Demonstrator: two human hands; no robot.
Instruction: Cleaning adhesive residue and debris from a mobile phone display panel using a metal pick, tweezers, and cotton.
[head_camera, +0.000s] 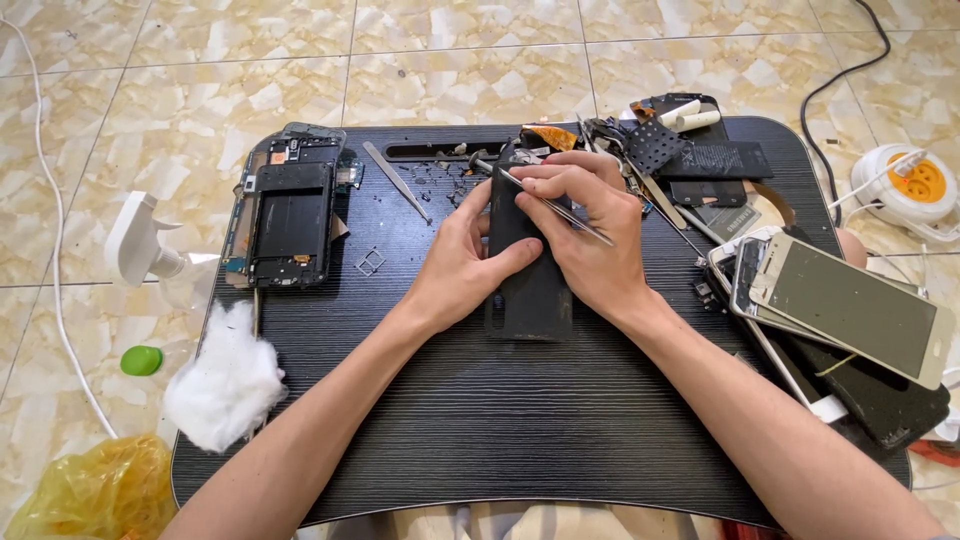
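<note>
A black phone body (530, 290) lies lengthwise in the middle of a black lap table (480, 420). My left hand (462, 265) grips its left edge, thumb pressed across the dark face. My right hand (590, 225) rests over the phone's upper right and pinches thin metal tweezers (560, 208), whose tips point toward the phone's top end. The top of the phone is partly hidden by my fingers.
An opened phone frame (290, 210) lies at the table's left, a second pair of tweezers (398, 182) beside it. Stacked phones and screens (850, 310) crowd the right edge. Small parts litter the far side. Cotton wad (225, 385), yellow bag (95, 490), white spray bottle (140, 245), cable reel (915, 185) surround the table.
</note>
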